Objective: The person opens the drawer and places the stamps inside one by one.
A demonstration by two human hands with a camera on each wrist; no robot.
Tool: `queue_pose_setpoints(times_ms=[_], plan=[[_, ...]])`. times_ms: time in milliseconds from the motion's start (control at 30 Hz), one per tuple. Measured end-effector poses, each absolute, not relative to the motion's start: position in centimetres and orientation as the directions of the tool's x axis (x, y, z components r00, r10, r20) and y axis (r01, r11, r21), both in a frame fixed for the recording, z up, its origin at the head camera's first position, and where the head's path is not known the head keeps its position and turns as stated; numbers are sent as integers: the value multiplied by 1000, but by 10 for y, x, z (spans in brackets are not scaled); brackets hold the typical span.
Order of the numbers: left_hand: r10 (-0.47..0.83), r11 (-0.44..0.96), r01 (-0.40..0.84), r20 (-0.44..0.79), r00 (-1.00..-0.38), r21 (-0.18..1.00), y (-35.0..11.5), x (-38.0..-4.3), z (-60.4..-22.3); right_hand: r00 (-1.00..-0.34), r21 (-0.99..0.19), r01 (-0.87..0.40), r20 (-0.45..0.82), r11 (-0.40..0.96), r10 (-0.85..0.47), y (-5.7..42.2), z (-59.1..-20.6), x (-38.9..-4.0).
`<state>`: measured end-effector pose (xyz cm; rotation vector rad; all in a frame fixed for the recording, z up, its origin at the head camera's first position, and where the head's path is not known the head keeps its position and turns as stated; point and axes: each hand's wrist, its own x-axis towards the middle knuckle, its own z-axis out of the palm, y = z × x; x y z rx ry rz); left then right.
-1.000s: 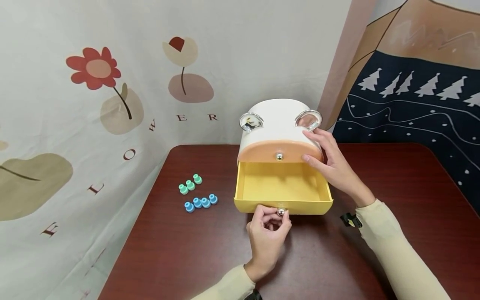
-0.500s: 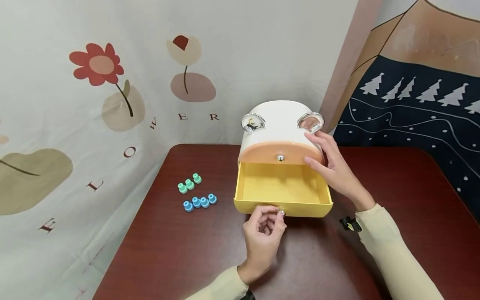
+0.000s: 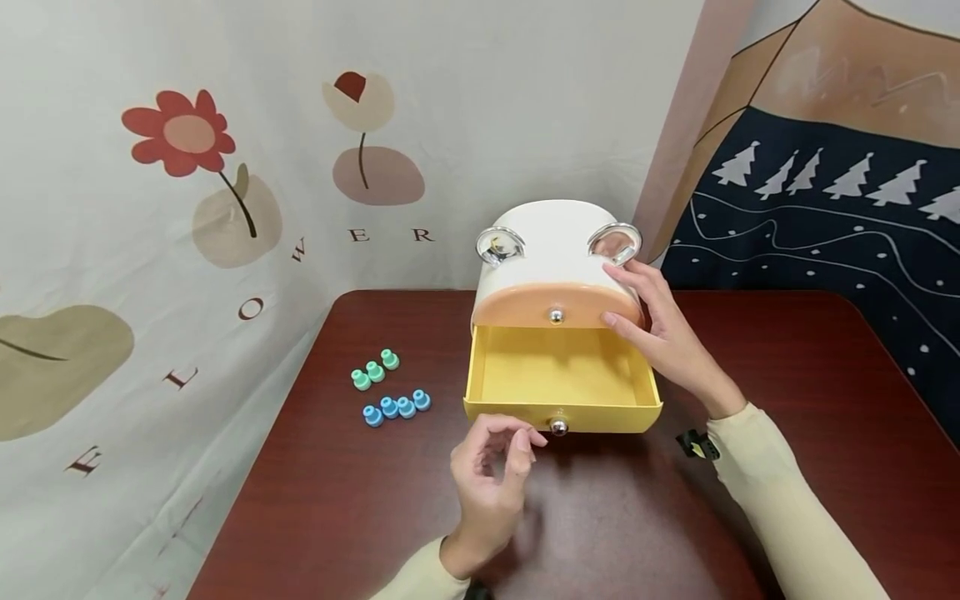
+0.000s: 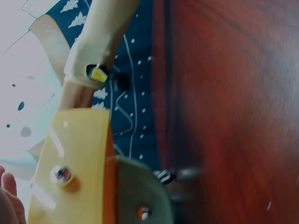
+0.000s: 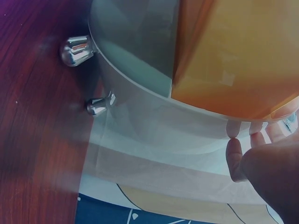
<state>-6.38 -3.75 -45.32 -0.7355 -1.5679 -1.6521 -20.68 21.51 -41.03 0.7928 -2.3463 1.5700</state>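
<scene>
A small white drawer box (image 3: 555,237) with two silver ring-shaped ears and a peach upper front (image 3: 525,310) stands on the table. Its yellow lower drawer (image 3: 517,417) is pulled out, and nothing lies inside. My left hand (image 3: 483,492) is just in front of the drawer, fingers loosely bent and holding nothing, a little left of the silver knob (image 3: 558,427). In the left wrist view the knob (image 4: 60,174) shows bare on the yellow front. My right hand (image 3: 663,329) rests on the box's right side, fingers on the white top and thumb at the peach front.
Left of the box, three green pegs (image 3: 375,372) stand in a slanted row. Several blue pegs (image 3: 406,407) form another row nearer to me. The dark red table (image 3: 337,500) meets a flower-printed cloth (image 3: 262,83) at the back and left.
My left hand has let go of the drawer's silver knob and moved left, slightly back towards me. The right hand keeps its place on the box. The drawer stays pulled out.
</scene>
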Motion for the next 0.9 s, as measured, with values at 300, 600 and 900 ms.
queue_pose_setpoints(times_ms=[300,600,900], plan=[[-273,77,880,859,-433,469,-74,-74,-433,-830,-786,-544,453,295,-324,217,-410,-206],[-399,111,812,774,-491,573,-113,-80,-424,-819,-783,-557,462,276,-341,213,-411,-210],[-340,169,718,724,-600,675,-136,-86,-429,-830,-785,-545,457,295,-319,215,-412,-208]])
